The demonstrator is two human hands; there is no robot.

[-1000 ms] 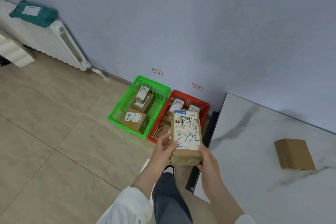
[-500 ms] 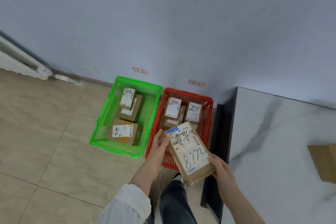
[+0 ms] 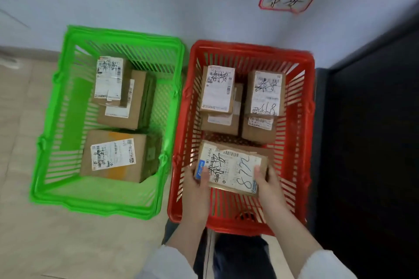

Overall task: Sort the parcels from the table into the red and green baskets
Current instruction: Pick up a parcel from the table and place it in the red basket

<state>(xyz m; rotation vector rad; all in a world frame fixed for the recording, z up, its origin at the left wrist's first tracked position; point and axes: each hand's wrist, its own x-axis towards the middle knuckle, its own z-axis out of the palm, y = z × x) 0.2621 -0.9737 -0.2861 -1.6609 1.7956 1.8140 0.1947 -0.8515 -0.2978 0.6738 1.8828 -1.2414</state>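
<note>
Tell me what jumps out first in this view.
A green basket and a red basket sit side by side against the wall, both holding labelled parcels. The left hand and right hand grip a parcel at the red basket's near end.

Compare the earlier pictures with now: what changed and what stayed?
The parcel marked 872 has gone down into the front of the red basket. The left hand and right hand keep their grip on it. The green basket and the other parcels stayed put.

Label (image 3: 235, 170) on parcel (image 3: 264, 162) — "872" (handwritten).
</note>
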